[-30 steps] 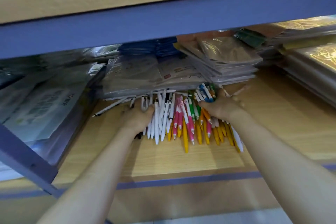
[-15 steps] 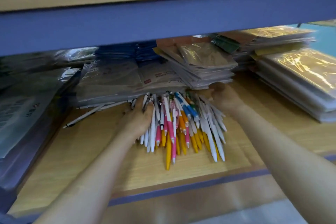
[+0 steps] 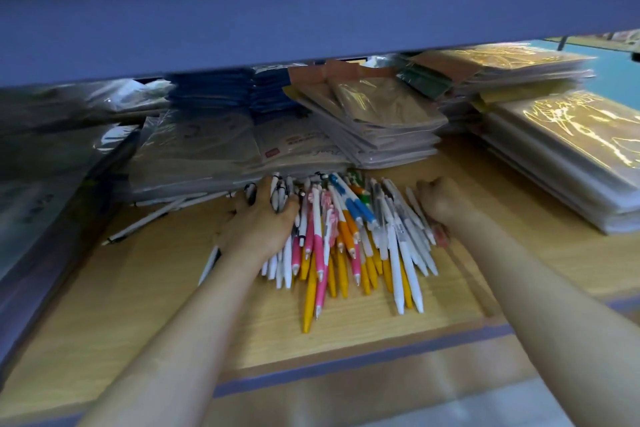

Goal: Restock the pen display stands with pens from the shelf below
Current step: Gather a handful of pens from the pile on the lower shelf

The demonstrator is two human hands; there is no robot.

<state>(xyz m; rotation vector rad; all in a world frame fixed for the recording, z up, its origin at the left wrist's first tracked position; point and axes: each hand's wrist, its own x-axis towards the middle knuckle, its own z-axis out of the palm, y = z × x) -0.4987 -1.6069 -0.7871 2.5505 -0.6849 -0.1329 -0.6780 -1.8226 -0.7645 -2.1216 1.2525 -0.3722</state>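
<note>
Pens (image 3: 346,246) bunched, left hand (image 3: 261,222) curled round white ones, right hand (image 3: 441,199) curled beside them, no longer atop; grip unclear.

It is dim under the wide blue metal beam (image 3: 311,10) above me and brighter on the right. Light makes yellow glare on the shiny plastic-wrapped brown books (image 3: 571,135). The colourful plastic pens (image 3: 346,236) look a bit blurry, and the left side is blurrier. Straight lines bend near the edges.
</note>
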